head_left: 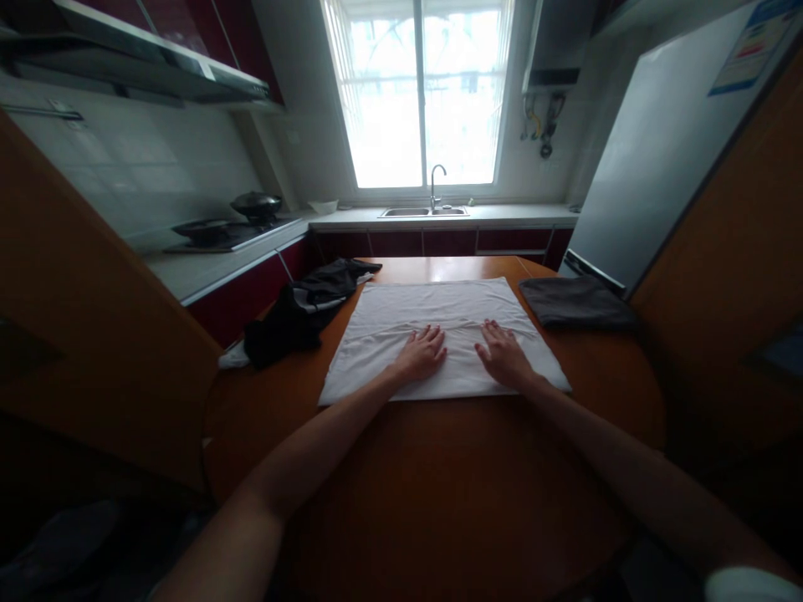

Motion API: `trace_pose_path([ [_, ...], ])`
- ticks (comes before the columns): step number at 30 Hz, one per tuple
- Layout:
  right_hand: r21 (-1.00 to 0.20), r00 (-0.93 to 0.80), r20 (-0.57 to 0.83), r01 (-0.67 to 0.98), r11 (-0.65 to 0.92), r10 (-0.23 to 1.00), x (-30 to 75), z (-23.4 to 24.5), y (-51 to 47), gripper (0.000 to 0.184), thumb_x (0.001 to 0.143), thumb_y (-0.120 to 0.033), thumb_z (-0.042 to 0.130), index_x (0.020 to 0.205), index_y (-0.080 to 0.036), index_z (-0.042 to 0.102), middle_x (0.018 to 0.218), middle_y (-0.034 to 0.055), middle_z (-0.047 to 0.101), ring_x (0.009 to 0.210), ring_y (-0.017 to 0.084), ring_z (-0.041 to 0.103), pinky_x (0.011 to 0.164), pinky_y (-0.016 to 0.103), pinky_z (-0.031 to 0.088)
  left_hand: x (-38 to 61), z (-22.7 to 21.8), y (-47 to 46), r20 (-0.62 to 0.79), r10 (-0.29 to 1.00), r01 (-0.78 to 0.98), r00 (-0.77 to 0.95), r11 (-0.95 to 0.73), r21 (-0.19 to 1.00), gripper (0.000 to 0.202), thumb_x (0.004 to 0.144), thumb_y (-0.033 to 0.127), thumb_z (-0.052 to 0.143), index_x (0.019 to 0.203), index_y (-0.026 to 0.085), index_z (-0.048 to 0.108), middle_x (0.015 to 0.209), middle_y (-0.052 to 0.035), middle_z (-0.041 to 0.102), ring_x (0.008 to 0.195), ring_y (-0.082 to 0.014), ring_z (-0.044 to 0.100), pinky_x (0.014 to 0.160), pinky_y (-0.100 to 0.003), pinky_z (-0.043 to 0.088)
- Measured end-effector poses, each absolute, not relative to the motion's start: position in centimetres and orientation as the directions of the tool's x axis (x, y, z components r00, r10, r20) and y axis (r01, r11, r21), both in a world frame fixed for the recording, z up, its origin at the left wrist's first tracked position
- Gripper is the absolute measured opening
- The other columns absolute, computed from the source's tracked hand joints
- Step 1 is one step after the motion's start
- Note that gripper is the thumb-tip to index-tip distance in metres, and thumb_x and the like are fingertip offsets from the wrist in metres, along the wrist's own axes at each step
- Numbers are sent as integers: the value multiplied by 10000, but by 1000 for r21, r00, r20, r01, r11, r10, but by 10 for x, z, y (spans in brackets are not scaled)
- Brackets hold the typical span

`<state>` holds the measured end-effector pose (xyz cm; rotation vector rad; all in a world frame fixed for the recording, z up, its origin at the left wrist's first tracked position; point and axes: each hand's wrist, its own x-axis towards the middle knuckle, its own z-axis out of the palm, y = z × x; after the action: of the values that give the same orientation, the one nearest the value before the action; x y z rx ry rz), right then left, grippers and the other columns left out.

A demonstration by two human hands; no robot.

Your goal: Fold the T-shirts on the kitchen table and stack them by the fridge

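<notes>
A white cloth (pixel 432 305) lies spread flat on the round wooden table (pixel 452 485). My left hand (pixel 421 354) rests palm down on the cloth's near half, fingers stretched out. My right hand (pixel 503 353) lies flat beside it, a little to the right, fingers also extended. Both hands press on the fabric, close to a crease that runs across the cloth. Neither hand holds anything.
A crumpled black garment (pixel 301 309) lies at the table's left edge. A folded dark grey cloth (pixel 574 301) sits at the right. Behind are a counter with a sink (pixel 427 211), a stove with pans (pixel 226 230), and a fridge (pixel 658 150) on the right.
</notes>
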<state>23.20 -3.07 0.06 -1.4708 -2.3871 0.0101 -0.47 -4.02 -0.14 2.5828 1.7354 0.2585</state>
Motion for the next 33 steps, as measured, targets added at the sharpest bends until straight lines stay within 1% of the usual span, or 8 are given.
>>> trace_pose_path([
  [4, -211, -558, 177, 783, 585, 811, 198, -3, -58, 618, 1007, -327, 347, 1565, -62, 334, 1634, 173, 303, 1532, 269, 227, 1225, 485, 183, 9, -5, -50, 162, 866, 862, 473, -492, 117, 548, 1051, 326, 271, 1567, 154, 339, 1634, -107, 332, 1535, -245, 233, 1233, -493, 202],
  [8, -205, -572, 124, 785, 584, 811, 198, -7, -61, 657, 1005, -358, 335, 1580, -41, 292, 1643, 177, 274, 1534, 280, 219, 1231, 487, 173, 18, -11, -59, 111, 860, 845, 497, -509, 163, 573, 1062, 363, 255, 1601, 171, 262, 1654, -97, 280, 1541, -240, 216, 1238, -481, 191],
  [12, -167, -539, 88, 821, 546, 837, 218, -10, -53, 681, 1017, -443, 313, 1577, -56, 310, 1645, 175, 259, 1539, 278, 202, 1233, 515, 157, 10, -9, -64, 99, 872, 858, 480, -490, 155, 582, 1073, 417, 244, 1597, 167, 284, 1658, -105, 260, 1546, -256, 193, 1242, -493, 166],
  [17, -106, -450, 61, 885, 454, 891, 262, -19, -41, 686, 1026, -469, 240, 1575, -66, 324, 1653, 152, 244, 1543, 266, 189, 1231, 514, 175, -40, -4, -77, 104, 926, 915, 362, -375, 147, 655, 1065, 529, 235, 1602, 157, 278, 1657, -128, 242, 1546, -302, 178, 1227, -549, 182],
  [23, -72, -342, 74, 935, 347, 937, 317, -27, -29, 701, 1018, -505, 208, 1571, -100, 350, 1653, 132, 270, 1540, 269, 203, 1235, 509, 181, -133, -5, -108, 63, 987, 985, 146, -151, 86, 650, 1062, 492, 214, 1593, 130, 308, 1651, -145, 250, 1541, -318, 192, 1215, -573, 205],
  [27, -86, -303, 74, 947, 309, 950, 330, -30, -28, 697, 1018, -502, 191, 1580, -115, 335, 1660, 117, 258, 1541, 271, 197, 1226, 530, 205, -170, -3, -119, -12, 1000, 996, 20, -19, 86, 654, 1053, 504, 208, 1600, 156, 292, 1671, -113, 187, 1551, -305, 155, 1211, -585, 196],
  [30, -87, -296, 84, 949, 303, 952, 331, -32, -27, 686, 1024, -507, 193, 1571, -126, 353, 1657, 116, 270, 1539, 261, 207, 1222, 517, 221, -178, 0, -120, -36, 999, 995, -11, 15, 104, 656, 1048, 496, 214, 1604, 153, 277, 1674, -110, 171, 1553, -289, 147, 1212, -571, 209],
  [33, -65, -282, 138, 954, 293, 949, 328, -29, -32, 668, 1025, -484, 230, 1540, -94, 397, 1627, 154, 330, 1520, 281, 260, 1207, 547, 238, -174, 5, -121, -12, 1000, 998, -7, 7, 67, 644, 1041, 471, 254, 1583, 131, 325, 1662, -128, 225, 1545, -297, 187, 1211, -586, 207],
])
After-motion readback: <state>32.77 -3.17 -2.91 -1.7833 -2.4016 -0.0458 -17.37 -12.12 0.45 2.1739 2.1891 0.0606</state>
